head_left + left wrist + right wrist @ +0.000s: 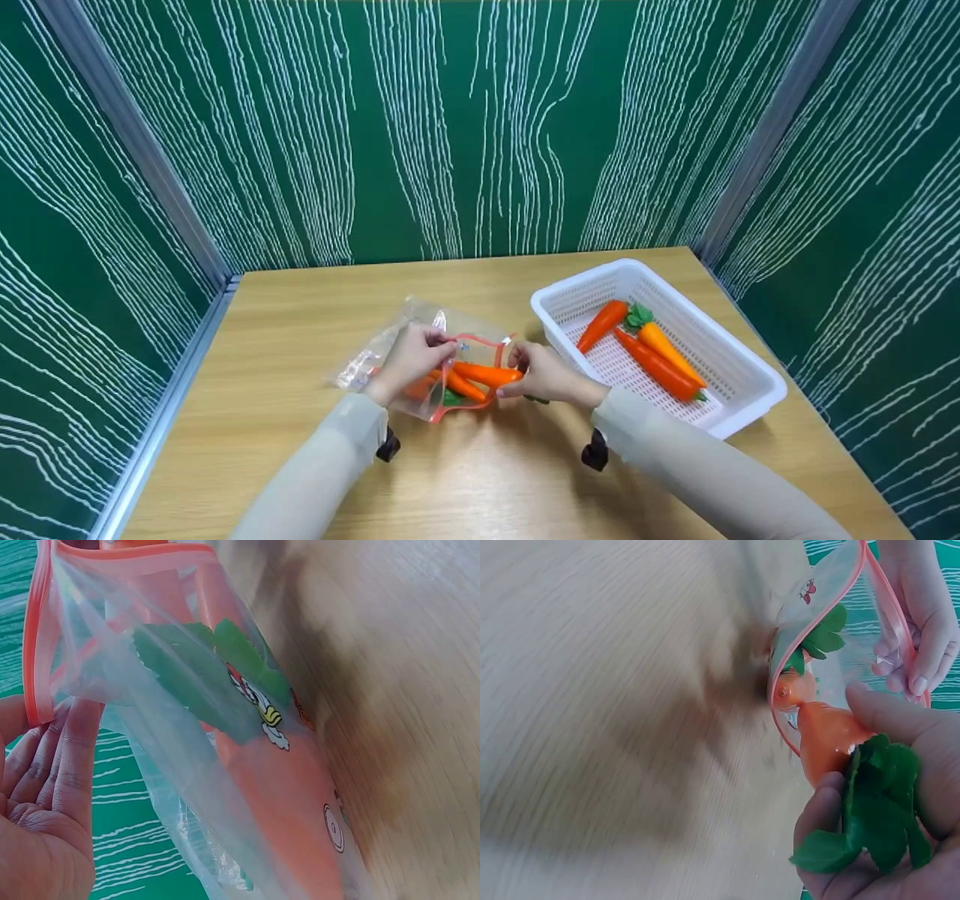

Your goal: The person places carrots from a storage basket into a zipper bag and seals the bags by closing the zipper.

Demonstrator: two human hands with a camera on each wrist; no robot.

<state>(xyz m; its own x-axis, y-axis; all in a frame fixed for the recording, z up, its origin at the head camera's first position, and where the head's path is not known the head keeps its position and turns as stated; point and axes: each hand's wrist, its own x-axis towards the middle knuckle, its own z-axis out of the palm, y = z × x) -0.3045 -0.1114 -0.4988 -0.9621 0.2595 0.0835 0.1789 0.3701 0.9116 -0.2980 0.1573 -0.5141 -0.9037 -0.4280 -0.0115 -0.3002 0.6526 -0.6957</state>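
A clear zip bag (386, 341) with an orange-red rim lies on the table, its mouth toward the right. My left hand (412, 356) pinches the upper rim between thumb and fingers, and the mouth stands apart. My right hand (551, 375) grips a toy carrot (829, 739) near its leafy top (885, 795). The carrot's tip points through the mouth, into the bag. Inside the bag lie other carrots (281, 802) with green leaves (180, 675), seen through the printed plastic. One carrot's rounded end (791, 688) shows just inside the rim.
To the right stands a white perforated basket (780, 390). In it lie an orange carrot (671, 352) with leaves, a long red pepper (652, 364) with a green stem, and another red-orange vegetable (604, 326). Green walls (465, 135) with white lines bound the wooden table (285, 322).
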